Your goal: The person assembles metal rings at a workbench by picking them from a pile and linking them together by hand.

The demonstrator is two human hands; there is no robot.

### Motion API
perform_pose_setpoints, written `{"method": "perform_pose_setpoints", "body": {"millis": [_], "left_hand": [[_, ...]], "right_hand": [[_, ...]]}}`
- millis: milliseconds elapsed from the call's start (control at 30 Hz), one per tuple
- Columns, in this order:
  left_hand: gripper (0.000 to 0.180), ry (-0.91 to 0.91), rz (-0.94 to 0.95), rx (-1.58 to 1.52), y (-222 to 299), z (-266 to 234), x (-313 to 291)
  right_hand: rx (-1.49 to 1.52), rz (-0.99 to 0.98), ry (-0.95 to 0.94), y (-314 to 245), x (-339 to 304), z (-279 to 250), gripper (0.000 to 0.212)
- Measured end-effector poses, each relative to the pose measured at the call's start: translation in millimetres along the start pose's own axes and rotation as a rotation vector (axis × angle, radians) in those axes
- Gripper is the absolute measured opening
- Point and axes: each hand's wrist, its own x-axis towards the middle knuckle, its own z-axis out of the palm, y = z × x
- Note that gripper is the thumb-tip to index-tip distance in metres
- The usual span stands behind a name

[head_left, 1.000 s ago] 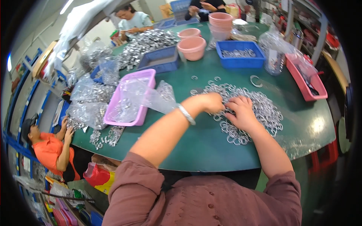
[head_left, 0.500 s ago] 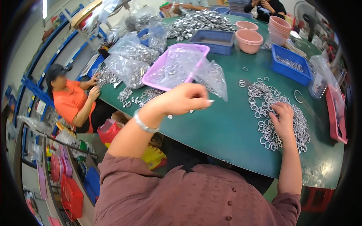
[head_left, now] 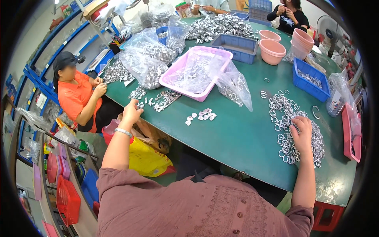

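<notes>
My left hand is stretched out to the table's left edge. Its thumb and fingers are parted around a small metal piece at the edge of a little heap of metal parts; a firm grip does not show. My right hand rests with bent, spread fingers on a wide pile of open silver rings. Whatever lies under that palm is hidden. Between my hands, a few small silvery-white pieces lie in a loose group near the table's front edge.
A pink basket with plastic bags stands mid-table. Behind it are a grey-blue bin, pink bowls and a metal heap. A blue bin and red tray sit right. A person in orange works at left.
My left hand has swung left and down from above the table's middle to the small heap, uncovering the silvery-white pieces. My right hand stays on the rings. The whole view has shifted slightly.
</notes>
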Motion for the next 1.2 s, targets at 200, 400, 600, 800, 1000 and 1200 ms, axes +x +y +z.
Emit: {"method": "perform_pose_setpoints", "body": {"millis": [200, 400, 600, 800, 1000, 1200], "left_hand": [[0.048, 0.200, 0.234, 0.133, -18.5, 23.3, 18.9], [0.047, 0.264, 0.249, 0.230, -15.6, 10.3, 29.2], [0.024, 0.376, 0.425, -0.273, 92.3, 2.3, 2.5], [0.006, -0.024, 0.909, -0.250, 173.6, 10.9, -103.2], [0.023, -0.885, 0.541, 0.629, -67.6, 36.8, -216.7], [0.025, -1.064, 0.074, 0.603, -109.0, 58.5, -304.2]], "right_hand": [[-0.030, -0.049, 0.050, 6.7, -3.7, 3.0, 0.020], [0.002, 0.007, 0.061, 9.6, 4.3, 4.9, 0.016], [-0.031, 0.030, -0.043, 10.5, 2.6, -0.9, 0.016], [0.000, 0.050, -0.069, 12.7, -6.5, -2.3, 0.017], [0.051, 0.016, 0.066, 10.7, 4.2, -4.7, 0.014], [0.053, 0.055, 0.058, 17.6, 0.9, -4.3, 0.012]]}}
